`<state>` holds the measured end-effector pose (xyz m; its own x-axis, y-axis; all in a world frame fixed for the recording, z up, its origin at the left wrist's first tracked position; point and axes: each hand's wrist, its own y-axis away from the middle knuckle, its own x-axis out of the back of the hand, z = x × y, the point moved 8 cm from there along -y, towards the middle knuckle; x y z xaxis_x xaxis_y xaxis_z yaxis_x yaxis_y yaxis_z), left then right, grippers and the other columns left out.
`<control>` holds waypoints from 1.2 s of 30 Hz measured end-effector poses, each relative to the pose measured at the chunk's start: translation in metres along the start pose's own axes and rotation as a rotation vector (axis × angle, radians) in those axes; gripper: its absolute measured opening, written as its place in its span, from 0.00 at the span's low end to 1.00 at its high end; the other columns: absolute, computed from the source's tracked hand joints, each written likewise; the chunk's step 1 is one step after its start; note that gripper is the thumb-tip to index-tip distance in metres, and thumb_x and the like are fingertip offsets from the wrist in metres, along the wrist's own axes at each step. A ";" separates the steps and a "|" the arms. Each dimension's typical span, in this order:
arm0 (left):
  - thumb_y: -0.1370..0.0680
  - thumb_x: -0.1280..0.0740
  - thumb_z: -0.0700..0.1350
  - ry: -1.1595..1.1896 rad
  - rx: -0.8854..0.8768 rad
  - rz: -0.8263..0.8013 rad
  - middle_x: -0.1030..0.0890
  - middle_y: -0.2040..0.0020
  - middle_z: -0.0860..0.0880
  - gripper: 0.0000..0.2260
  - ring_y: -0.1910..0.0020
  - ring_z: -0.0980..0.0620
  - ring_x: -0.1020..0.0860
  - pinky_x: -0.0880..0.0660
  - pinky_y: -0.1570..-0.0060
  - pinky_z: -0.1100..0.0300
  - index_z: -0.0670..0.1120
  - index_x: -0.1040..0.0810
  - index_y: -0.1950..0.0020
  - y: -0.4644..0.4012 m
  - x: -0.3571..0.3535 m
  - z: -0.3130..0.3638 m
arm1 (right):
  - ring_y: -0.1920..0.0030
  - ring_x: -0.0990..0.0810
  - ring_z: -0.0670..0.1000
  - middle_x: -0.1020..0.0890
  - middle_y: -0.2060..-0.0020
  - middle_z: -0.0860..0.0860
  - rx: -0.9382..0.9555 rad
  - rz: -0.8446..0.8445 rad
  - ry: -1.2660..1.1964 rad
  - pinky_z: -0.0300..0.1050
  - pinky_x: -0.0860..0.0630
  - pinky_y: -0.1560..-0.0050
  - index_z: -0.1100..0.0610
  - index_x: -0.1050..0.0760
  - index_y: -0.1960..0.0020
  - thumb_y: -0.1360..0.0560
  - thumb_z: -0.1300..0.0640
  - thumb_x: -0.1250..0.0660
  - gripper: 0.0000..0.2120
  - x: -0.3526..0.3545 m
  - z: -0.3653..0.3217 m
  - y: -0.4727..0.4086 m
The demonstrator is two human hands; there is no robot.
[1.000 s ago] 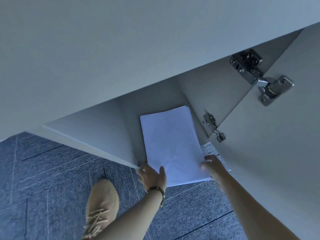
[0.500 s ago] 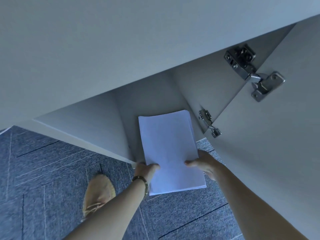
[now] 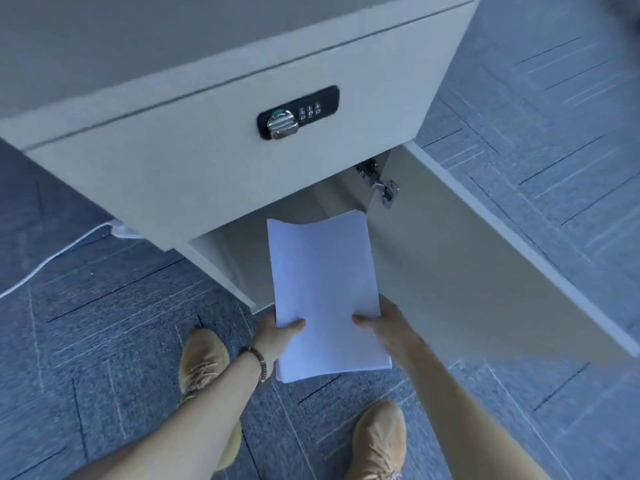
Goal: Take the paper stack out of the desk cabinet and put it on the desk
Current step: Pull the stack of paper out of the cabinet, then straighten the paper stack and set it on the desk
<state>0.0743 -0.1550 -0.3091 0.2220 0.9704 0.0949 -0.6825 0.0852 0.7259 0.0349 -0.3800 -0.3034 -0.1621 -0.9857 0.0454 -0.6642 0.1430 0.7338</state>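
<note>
1. Paper stack (image 3: 325, 292): white, slightly bowed, held in front of the open cabinet (image 3: 242, 258), near end over the carpet.
2. Your left hand (image 3: 277, 336): closed on the stack's left edge, thumb on top.
3. Your right hand (image 3: 384, 327): closed on its right edge.
4. Cabinet door (image 3: 467, 265): swung open, right.
5. Combination lock (image 3: 298, 112): on the drawer front above.

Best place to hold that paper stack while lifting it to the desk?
Keep both long edges pinched near the near end, left hand and right hand coming from opposite sides, thumbs on top. The paper stack is loose and its far end bows, so sliding the hands toward mid-length would likely support it better.
</note>
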 end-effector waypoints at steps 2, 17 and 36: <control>0.26 0.26 0.39 -0.028 0.009 -0.023 0.16 0.50 0.45 0.07 0.50 0.44 0.17 0.21 0.48 0.48 0.47 0.20 0.50 0.038 0.000 0.009 | 0.44 0.16 0.61 0.13 0.46 0.55 0.024 0.006 -0.025 0.66 0.23 0.39 0.48 0.19 0.42 0.37 0.62 0.24 0.25 0.011 -0.008 0.045; 0.27 0.25 0.44 0.008 -0.241 -0.249 0.16 0.48 0.47 0.14 0.51 0.48 0.17 0.20 0.54 0.56 0.43 0.21 0.43 0.338 -0.003 0.124 | 0.42 0.17 0.63 0.14 0.44 0.58 0.418 0.090 0.061 0.61 0.21 0.40 0.54 0.21 0.39 0.33 0.63 0.29 0.22 0.042 -0.124 0.393; 0.22 0.32 0.49 0.007 -0.984 0.201 0.16 0.44 0.53 0.14 0.46 0.52 0.17 0.22 0.42 0.48 0.48 0.22 0.38 0.559 0.229 0.337 | 0.52 0.18 0.54 0.19 0.48 0.54 0.959 -0.071 0.008 0.50 0.22 0.54 0.51 0.29 0.38 0.24 0.67 0.38 0.18 -0.139 -0.374 0.562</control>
<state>-0.0213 0.0389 0.3482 0.0375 0.9884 0.1472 -0.9798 0.0654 -0.1892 -0.0431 -0.1960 0.3567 -0.0953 -0.9950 0.0296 -0.9871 0.0907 -0.1317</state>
